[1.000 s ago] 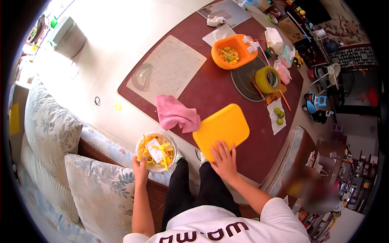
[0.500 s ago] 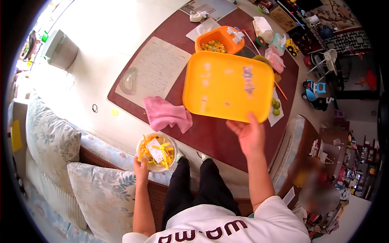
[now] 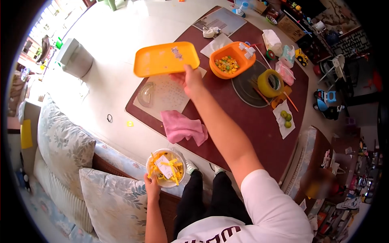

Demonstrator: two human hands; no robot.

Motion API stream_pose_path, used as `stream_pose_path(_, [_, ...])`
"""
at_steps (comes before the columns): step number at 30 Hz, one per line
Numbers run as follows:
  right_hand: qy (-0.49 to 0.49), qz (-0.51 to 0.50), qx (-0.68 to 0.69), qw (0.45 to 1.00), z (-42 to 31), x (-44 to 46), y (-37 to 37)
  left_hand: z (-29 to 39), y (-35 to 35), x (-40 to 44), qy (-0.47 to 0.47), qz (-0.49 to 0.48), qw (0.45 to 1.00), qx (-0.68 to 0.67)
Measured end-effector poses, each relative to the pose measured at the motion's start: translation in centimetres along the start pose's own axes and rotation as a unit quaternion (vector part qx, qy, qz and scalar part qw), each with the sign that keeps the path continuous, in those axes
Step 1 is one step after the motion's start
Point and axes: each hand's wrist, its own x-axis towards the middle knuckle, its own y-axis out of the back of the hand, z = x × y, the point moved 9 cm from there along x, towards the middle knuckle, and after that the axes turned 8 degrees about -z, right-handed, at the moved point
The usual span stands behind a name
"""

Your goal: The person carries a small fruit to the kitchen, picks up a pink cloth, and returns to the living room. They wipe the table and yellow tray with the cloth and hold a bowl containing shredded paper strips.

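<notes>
My right hand (image 3: pixel 187 82) grips the near edge of a yellow plastic tray (image 3: pixel 158 60), held up over the far left part of the table. Pale patches mark the tray's face. Down by the sofa, my left hand (image 3: pixel 152 187) holds a clear round tub (image 3: pixel 182 159) by its side. Yellow strips (image 3: pixel 176 173) and a white card (image 3: pixel 164 166) lie in the tub. Between the two hands, a pink cloth (image 3: pixel 182 127) hangs over the table's front edge. Beneath the tray is a written sheet (image 3: pixel 162 97) with a protractor (image 3: pixel 146 95) on it.
On the dark red table (image 3: pixel 227 125) stand an orange basin (image 3: pixel 241 65) with corn-like pieces, a yellow tape roll (image 3: pixel 265 83) and several green fruits (image 3: pixel 286 117) on paper. A sofa cushion (image 3: pixel 115 198) is at my left. A grey bin (image 3: pixel 77 58) stands on the floor.
My right hand has carried the tray leftward and away, from the table's middle to above the written sheet. The tape roll and dark disc now show. My left hand still holds the tub.
</notes>
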Motion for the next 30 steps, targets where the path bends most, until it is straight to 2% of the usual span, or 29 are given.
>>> stream_pose_path(3, [-0.023,0.048,-0.079,0.995,-2.1,2.4,1.7,-0.3,0.3,-0.2,0.002,-0.007,1.000,-0.027])
stream_pose_path(6, [-0.020,0.075,-0.152,0.985,-3.5,3.4,3.0,0.2,0.5,-0.5,-0.001,0.009,1.000,0.005])
stream_pose_path(7, [-0.047,0.067,-0.161,0.983,-3.5,3.5,3.3,0.1,0.5,-0.5,-0.006,0.009,1.000,-0.001])
stream_pose_path(14, [0.013,0.047,-0.113,0.992,-2.1,2.6,5.8,-0.1,0.4,-0.1,-0.009,0.000,1.000,0.006])
stream_pose_path(16, [0.108,0.100,-0.300,0.943,-3.6,0.9,7.0,-0.1,0.3,0.2,-0.017,0.007,1.000,0.001])
stream_pose_path(17, [0.161,0.078,-0.435,0.883,-4.2,0.2,6.9,0.0,0.3,0.1,-0.023,0.010,1.000,-0.003])
stream_pose_path(18, [0.158,0.077,-0.435,0.883,-4.2,-1.1,7.0,0.0,0.2,0.1,-0.021,0.012,1.000,-0.003])
stream_pose_path(20, [0.252,-0.069,-0.657,0.707,-4.0,-6.0,1.5,0.4,-0.1,0.3,-0.016,0.008,1.000,0.005])
stream_pose_path(22, [0.263,-0.195,-0.678,0.658,-2.6,-11.2,-2.0,0.5,-0.3,0.9,-0.034,-0.002,0.999,0.004])
stream_pose_path(24, [0.243,-0.266,-0.757,0.544,-0.3,-16.1,-3.5,0.3,-0.5,1.6,-0.050,-0.015,0.999,0.006])
stream_pose_path(27, [0.273,-0.293,-0.758,0.514,2.3,-18.8,-0.7,0.1,-1.4,2.3,-0.054,-0.041,0.998,-0.016])
stream_pose_path(28, [0.273,-0.291,-0.759,0.514,2.0,-18.6,0.1,0.4,-1.8,2.5,-0.053,-0.042,0.998,-0.012])
stream_pose_path(30, [0.252,-0.240,-0.616,0.706,-1.2,-17.4,2.4,1.1,-2.3,2.4,-0.050,-0.041,0.998,-0.006])
